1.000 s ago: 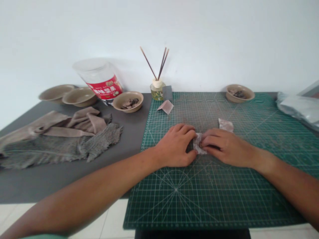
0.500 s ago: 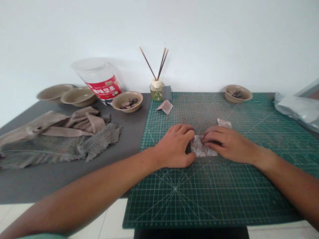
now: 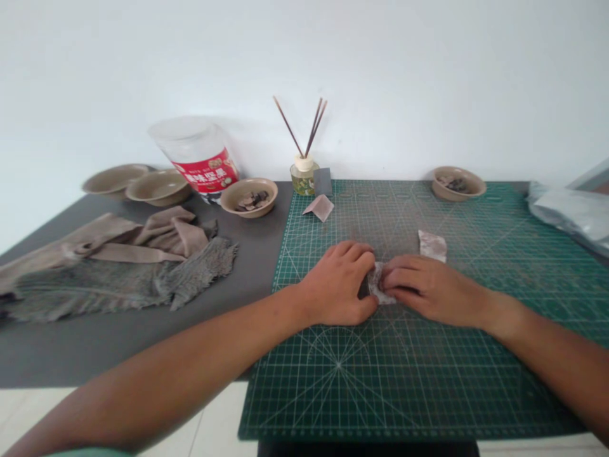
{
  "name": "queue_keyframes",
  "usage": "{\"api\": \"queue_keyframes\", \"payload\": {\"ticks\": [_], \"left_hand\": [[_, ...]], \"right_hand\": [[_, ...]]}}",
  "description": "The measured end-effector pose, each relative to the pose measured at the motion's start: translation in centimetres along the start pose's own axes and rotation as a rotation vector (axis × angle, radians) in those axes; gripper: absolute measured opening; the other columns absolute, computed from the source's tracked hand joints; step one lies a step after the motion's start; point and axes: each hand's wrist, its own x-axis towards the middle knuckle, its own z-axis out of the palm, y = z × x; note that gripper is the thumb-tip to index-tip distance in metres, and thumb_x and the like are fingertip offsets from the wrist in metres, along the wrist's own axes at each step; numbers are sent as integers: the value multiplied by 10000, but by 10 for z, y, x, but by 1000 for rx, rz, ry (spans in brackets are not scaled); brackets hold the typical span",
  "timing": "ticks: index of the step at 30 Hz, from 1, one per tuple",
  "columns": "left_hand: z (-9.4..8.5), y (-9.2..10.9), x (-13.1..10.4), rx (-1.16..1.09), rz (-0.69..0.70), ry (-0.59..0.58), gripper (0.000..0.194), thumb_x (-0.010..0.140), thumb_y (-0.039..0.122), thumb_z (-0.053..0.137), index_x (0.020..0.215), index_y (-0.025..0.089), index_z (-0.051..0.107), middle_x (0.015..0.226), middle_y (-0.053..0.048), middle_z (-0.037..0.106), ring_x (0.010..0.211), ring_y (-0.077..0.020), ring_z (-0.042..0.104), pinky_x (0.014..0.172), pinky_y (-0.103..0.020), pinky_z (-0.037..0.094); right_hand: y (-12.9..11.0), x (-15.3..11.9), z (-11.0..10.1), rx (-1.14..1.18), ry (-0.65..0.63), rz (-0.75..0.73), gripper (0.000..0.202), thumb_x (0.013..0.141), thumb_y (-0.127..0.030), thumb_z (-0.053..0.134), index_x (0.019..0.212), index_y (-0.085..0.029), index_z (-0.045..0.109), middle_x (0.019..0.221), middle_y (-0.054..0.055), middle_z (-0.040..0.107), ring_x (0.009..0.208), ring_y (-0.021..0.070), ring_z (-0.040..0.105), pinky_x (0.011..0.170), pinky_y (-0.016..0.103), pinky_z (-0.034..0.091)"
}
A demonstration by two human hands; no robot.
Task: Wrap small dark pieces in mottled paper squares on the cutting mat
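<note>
The dark tabletop [image 3: 118, 346] fills the left and lower part of the frame, with a green cutting mat [image 3: 428, 374] spread over its right half. On the left of the frame lies a heap of grey-brown cloth [image 3: 118, 270]; behind it stand two empty tan bowls [image 3: 137, 184], a clear jar with a red label [image 3: 200, 158], a bowl of small dark pieces [image 3: 249, 197] and a reed diffuser [image 3: 303, 178]. A silvery bag [image 3: 571, 212] sits at the right edge, and another bowl with bits [image 3: 458, 182] at the upper right of the mat.

Half a second ago a wider flat stretch of the small pale patterned piece [image 3: 378, 289] showed between the hands; now only a narrow bunched strip shows, so it appears to have been folded or gathered smaller, as it was a second ago.

The left hand [image 3: 337, 289] lies curled, fingers bent narrow, with its fingertips and thumb pinching the left edge of the piece at the middle of the mat. The right hand [image 3: 423, 289] lies flat and low, fingers close together, pressing on the piece's right side and covering much of it. A second similar scrap [image 3: 432, 245] lies just above the right hand, and a folded tent-shaped one [image 3: 318, 207] near the diffuser.
</note>
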Motion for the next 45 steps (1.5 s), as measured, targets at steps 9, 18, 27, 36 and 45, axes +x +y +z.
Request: {"api": "queue_keyframes", "payload": {"ticks": [9, 18, 27, 36, 45], "left_hand": [[1, 0, 0, -7, 3, 11, 363, 826, 416, 650, 1089, 180, 570, 1385, -138, 583, 1317, -340, 505, 1137, -520, 418], [0, 0, 0, -1, 0, 4, 364, 827, 417, 648, 1094, 181, 569, 1384, -138, 582, 1312, -340, 508, 1136, -521, 420], [0, 0, 0, -3, -1, 4, 373, 826, 411, 647, 1102, 175, 560, 1398, -138, 569, 1321, -339, 494, 1139, -518, 410], [-1, 1, 1, 0, -2, 1, 380, 821, 407, 651, 1103, 173, 553, 1395, -140, 569, 1307, -336, 498, 1132, -512, 410], [0, 1, 1, 2, 0, 1, 374, 819, 399, 650, 1098, 171, 551, 1398, -147, 564, 1311, -338, 495, 1136, -513, 408]], "right_hand": [[0, 1, -1, 20, -10, 33, 146, 992, -207, 567, 973, -228, 711, 1040, 63, 721, 949, 226, 686, 855, 401, 551], [2, 2, -1, 32, 20, 46, 134, 982, -198, 583, 968, -239, 709, 1043, 54, 724, 960, 216, 692, 860, 385, 560], [2, 4, 0, -16, 30, 72, 129, 1001, -221, 574, 965, -225, 698, 1037, 63, 714, 963, 222, 682, 872, 390, 547], [5, 6, -3, -101, 36, 55, 138, 1000, -207, 567, 944, -215, 693, 1023, 72, 718, 955, 241, 678, 858, 410, 531], [3, 6, -4, -115, 34, 54, 152, 1006, -202, 553, 962, -194, 699, 1019, 83, 713, 950, 248, 663, 871, 426, 513]]}}
